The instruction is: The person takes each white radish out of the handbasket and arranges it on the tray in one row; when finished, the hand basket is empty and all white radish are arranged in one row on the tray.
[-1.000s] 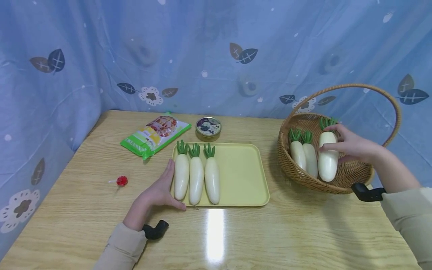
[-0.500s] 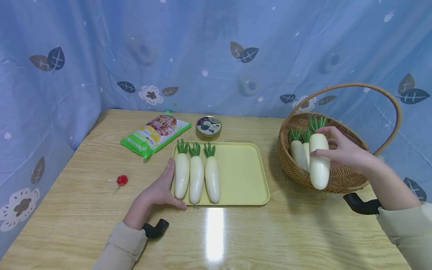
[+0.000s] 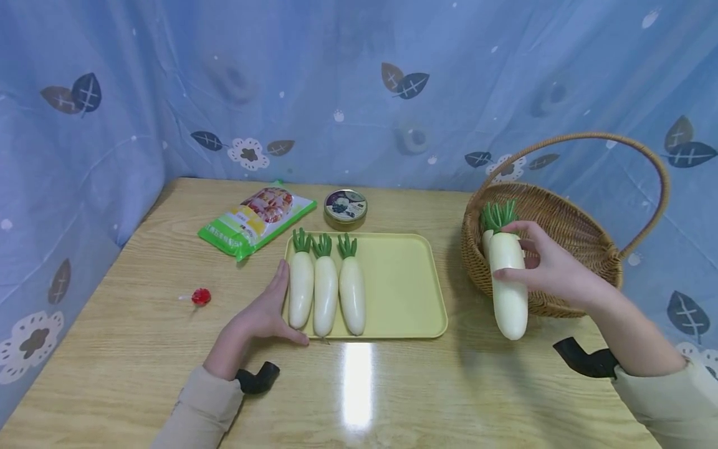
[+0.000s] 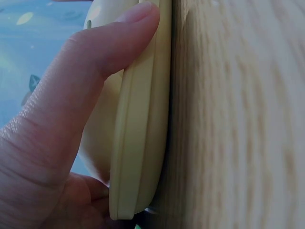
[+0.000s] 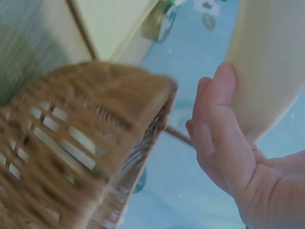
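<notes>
My right hand (image 3: 546,268) grips a white radish (image 3: 509,293) with a green top, raised over the near left rim of the wicker basket (image 3: 603,249). In the right wrist view the white radish (image 5: 271,67) rises between fingers and thumb. My left hand (image 3: 263,318) holds the near left corner of the yellow tray (image 3: 401,287). In the left wrist view its thumb presses on the tray rim (image 4: 136,129). Three white radishes (image 3: 325,296) lie side by side on the tray's left half, tops pointing away. Those in the basket are mostly hidden behind the held one.
A green snack packet (image 3: 258,218) and a round tin (image 3: 345,206) lie behind the tray. A red lollipop (image 3: 201,297) is on the table's left. The basket's tall handle (image 3: 594,135) arches above it. A blue curtain (image 3: 336,93) hangs behind the table.
My right hand has lifted the radish from inside the basket and carried it left and nearer, over the rim. My left hand stays at the tray corner.
</notes>
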Tool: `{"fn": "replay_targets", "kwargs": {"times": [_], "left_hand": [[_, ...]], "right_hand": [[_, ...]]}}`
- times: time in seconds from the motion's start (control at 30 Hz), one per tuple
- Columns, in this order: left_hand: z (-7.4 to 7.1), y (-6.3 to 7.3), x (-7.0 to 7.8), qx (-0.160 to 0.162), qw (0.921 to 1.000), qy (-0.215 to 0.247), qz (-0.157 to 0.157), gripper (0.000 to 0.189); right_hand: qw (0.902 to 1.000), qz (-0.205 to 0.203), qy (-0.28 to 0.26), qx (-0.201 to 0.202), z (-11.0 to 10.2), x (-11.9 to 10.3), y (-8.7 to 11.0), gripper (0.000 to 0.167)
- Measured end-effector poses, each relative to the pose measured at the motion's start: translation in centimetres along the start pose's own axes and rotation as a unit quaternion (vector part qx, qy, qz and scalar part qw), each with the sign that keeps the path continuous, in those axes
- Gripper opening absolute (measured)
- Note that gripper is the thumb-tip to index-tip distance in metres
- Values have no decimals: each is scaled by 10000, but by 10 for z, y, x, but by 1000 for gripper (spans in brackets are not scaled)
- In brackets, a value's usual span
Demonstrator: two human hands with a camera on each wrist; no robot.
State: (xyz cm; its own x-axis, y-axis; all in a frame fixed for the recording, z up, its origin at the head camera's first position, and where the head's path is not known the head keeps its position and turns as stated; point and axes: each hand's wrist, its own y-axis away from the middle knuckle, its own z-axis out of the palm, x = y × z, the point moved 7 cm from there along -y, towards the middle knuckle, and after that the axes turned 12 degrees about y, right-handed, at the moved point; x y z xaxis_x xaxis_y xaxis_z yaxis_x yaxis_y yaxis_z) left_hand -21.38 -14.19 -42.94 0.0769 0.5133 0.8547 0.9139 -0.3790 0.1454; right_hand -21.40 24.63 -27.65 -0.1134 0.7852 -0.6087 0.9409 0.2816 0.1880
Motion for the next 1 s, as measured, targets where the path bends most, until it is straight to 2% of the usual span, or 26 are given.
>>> {"fn": "replay_targets", "kwargs": {"times": [0.37, 0.57, 0.73, 1.0], "left_hand": [[0, 1, 1, -9, 10000, 31, 19, 148], [0, 1, 0, -1, 10000, 17, 32, 149], [1, 0, 0, -25, 10000, 3, -17, 149], [0, -1, 0, 0, 10000, 37, -1, 150]], "right_hand": [[9995, -262, -67, 152, 29, -16, -4, 72], [9981, -523, -300, 149, 47, -26, -12, 71], [9967, -648, -469, 119, 63, -27, -20, 71], [9952, -688, -629, 289, 79, -24, -30, 70]]}}
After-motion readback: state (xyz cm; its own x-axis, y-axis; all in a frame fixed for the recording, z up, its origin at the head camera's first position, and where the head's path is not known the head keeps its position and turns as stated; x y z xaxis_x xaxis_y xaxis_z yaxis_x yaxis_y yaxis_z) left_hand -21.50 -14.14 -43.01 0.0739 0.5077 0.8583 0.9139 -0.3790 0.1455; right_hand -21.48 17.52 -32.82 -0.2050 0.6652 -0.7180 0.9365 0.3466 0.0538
